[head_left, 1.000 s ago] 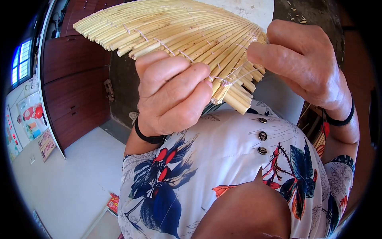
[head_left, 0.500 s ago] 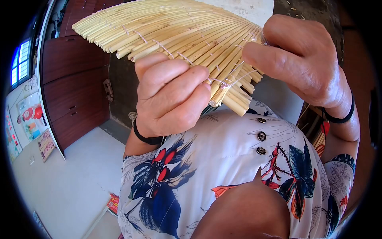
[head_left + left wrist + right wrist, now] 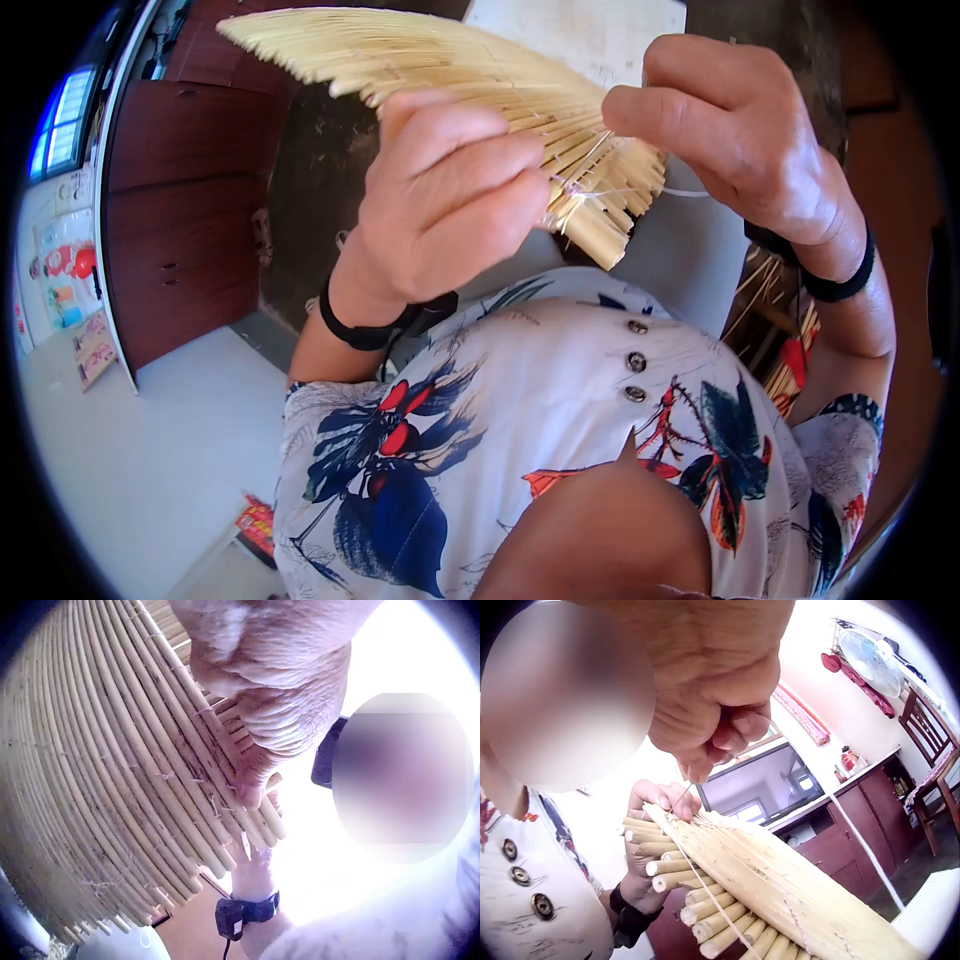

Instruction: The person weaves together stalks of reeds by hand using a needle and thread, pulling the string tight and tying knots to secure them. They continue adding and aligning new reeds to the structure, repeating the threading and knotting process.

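A fan-shaped mat of pale sticks (image 3: 480, 62), stitched with rows of thread, is held up in front of the person's chest. My left hand (image 3: 450, 195) grips its near edge with curled fingers; in the left wrist view the thumb (image 3: 251, 787) presses on the outermost sticks. Above the stick ends, my right hand (image 3: 735, 130) pinches a fine strand of thread that runs taut down to the edge beside the left fingers. More white thread (image 3: 685, 193) trails below the right hand, and a length of it crosses the sticks in the right wrist view.
A white board (image 3: 570, 30) lies beyond the mat. Loose sticks (image 3: 755, 290) are piled low at the right, beside a grey surface (image 3: 690, 260). Dark red cabinets (image 3: 190, 220) stand at the left. The right wrist view shows a television (image 3: 761, 787), a chair (image 3: 930, 765) and a fan (image 3: 870, 660).
The mat has tilted, so its face shows at a flatter slant. My right hand has drawn slightly left and up with the thread, and my left hand has shifted a little right. The head view has shifted too.
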The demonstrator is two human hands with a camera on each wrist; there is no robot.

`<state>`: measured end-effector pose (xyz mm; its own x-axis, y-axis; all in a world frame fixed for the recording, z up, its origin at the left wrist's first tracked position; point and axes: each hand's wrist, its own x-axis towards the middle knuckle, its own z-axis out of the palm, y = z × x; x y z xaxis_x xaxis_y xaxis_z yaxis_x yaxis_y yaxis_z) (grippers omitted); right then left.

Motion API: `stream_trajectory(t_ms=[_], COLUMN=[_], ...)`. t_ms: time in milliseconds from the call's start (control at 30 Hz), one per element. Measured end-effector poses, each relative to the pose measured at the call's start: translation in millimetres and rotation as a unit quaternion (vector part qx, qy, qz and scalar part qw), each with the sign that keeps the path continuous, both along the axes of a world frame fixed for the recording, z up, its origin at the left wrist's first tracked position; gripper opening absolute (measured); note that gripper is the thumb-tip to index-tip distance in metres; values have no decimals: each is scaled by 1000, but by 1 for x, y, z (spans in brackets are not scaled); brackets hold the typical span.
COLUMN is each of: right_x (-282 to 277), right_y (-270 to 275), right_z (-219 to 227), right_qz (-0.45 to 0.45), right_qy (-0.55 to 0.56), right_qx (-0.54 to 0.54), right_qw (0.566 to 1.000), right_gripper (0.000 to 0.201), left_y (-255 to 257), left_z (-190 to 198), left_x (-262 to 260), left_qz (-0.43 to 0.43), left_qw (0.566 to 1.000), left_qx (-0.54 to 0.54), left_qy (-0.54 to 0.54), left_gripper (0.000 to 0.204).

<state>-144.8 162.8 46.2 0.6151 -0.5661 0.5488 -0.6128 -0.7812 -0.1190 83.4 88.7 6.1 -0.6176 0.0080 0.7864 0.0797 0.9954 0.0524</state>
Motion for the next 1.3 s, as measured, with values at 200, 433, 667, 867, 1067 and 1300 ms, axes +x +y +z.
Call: stream_trajectory(t_ms=[200, 433, 667, 867, 1067, 1300], right_x=[-41, -88, -95, -107, -108, -112], right_y=[-14, -12, -24, -28, -31, -44], right_z=[-6, 5, 30, 32, 34, 45], right_qz=[-147, -185, -194, -185, -172, -149], right_qy=[48, -1, 84, 82, 94, 133], right_qx=[22, 88, 80, 78, 81, 79], right_qw=[988, 979, 974, 976, 977, 977], right_gripper=[22, 14, 20, 20, 21, 23], left_y=[-38, -63, -70, -80, -82, -94], left_z=[21, 19, 27, 25, 25, 31], left_x=[-49, -104, -117, -135, -139, -142], left_qz=[-111, -145, -106, -104, -110, -131], left_qw=[992, 988, 992, 992, 992, 989], left_qx=[36, 34, -53, -51, -50, -52], left_qy=[-39, -41, -38, -52, -45, -52], left_gripper=[27, 32, 28, 27, 26, 25])
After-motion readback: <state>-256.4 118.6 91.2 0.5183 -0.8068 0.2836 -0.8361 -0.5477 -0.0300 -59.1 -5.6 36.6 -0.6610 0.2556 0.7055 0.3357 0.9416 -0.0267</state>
